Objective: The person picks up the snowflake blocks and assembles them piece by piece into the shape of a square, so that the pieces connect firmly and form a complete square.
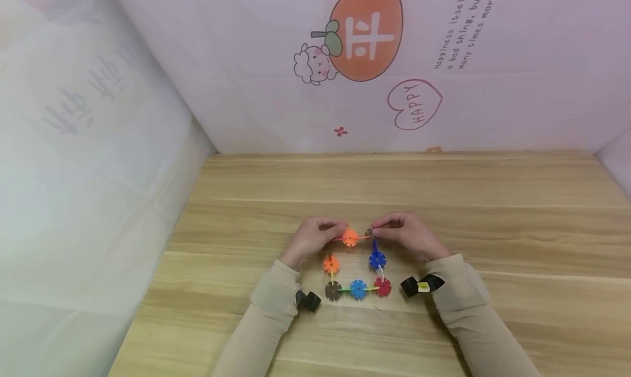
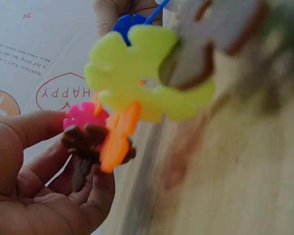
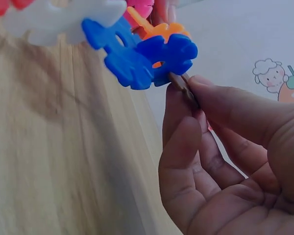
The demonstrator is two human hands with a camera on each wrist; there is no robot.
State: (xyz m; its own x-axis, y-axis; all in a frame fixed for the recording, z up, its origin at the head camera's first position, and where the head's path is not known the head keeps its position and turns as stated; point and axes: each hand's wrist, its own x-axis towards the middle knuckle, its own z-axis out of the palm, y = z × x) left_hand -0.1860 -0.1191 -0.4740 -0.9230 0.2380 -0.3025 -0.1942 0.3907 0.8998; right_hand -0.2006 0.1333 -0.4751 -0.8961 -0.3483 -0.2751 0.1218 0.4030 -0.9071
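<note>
Slotted plastic snowflake discs are joined edge to edge into a four-sided frame, seen in the head view. At its far left corner my left hand (image 1: 315,237) grips the frame by a pink disc (image 2: 85,116), with a brown disc (image 2: 85,140) close by its fingers. My right hand (image 1: 405,233) pinches a brown disc (image 3: 186,93) between thumb and finger at the far right corner. An orange disc (image 1: 350,238) spans between the hands. The right side carries blue discs (image 1: 377,260); the near side has brown (image 1: 333,290), light blue (image 1: 358,289) and red (image 1: 382,287) discs.
The wooden table (image 1: 517,218) lies under the frame and both forearms. A printed white cloth (image 1: 256,92) rises behind its far edge, and another pale cloth (image 1: 123,174) hangs along the left. Black wrist cameras (image 1: 417,286) sit beside the frame on both sleeves.
</note>
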